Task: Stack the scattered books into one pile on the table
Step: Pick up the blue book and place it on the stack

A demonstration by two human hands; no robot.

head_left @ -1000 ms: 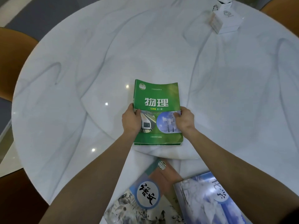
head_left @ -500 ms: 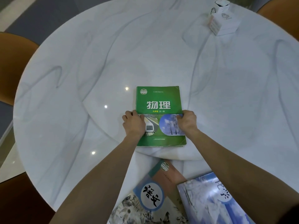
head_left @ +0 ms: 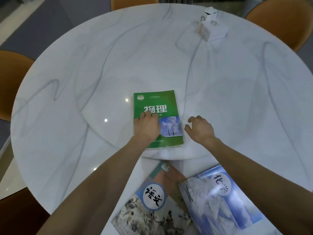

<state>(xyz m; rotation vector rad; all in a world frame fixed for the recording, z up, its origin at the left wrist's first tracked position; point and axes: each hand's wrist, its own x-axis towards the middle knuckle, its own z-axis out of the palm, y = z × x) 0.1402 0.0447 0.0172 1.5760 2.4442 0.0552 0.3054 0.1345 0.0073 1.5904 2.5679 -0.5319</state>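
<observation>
Now the green physics textbook [head_left: 156,116] lies flat near the middle of the round white marble bench [head_left: 84,73], with the left hand [head_left: 147,127] resting palm-down and fingers spread on its lower-left cover, gripping nothing. The right hand [head_left: 199,128] hovers just beside the book's right edge, fingers loosely curled and apart, empty; half a second ago it clasped that edge, so it has let go and shifted right. Near the bench's front edge lie a Chinese-language textbook [head_left: 152,206] and a blue chemistry textbook [head_left: 218,197], side by side, well apart from the green one.
</observation>
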